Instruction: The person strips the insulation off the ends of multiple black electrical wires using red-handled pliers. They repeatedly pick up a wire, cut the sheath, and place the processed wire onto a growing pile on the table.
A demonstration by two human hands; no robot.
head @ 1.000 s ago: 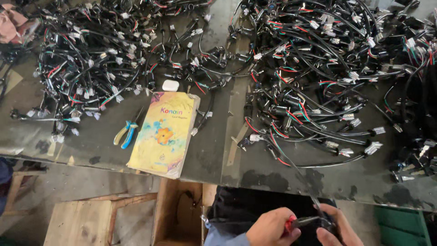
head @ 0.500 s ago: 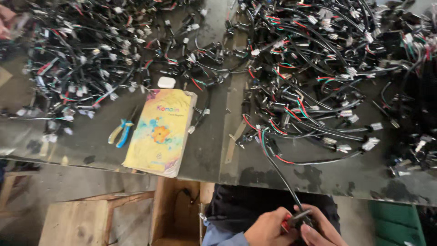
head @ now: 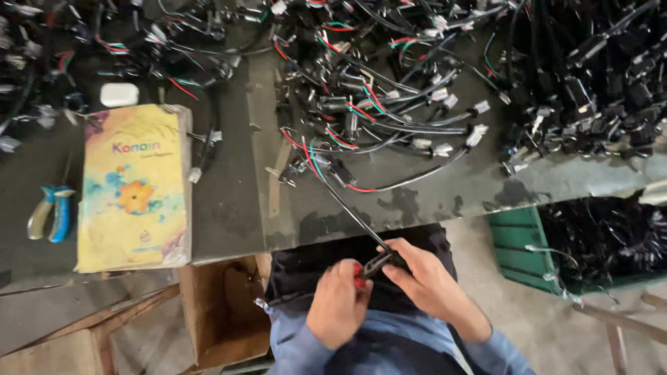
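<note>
Dark table (head: 229,201), edge above lap; bare strip mid-front. Yellow book (head: 134,187) front left, green crate (head: 517,246) right. Left hand (head: 338,305) and right hand (head: 424,278) pinch black cable (head: 347,208), trailing off edge.

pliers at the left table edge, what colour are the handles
Blue and yellow handles on the pliers, seen in the head view.

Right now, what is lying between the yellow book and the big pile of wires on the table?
In the head view, mostly bare dark tabletop lies between the yellow book and the wire pile, with a wooden strip near the pile.
</note>
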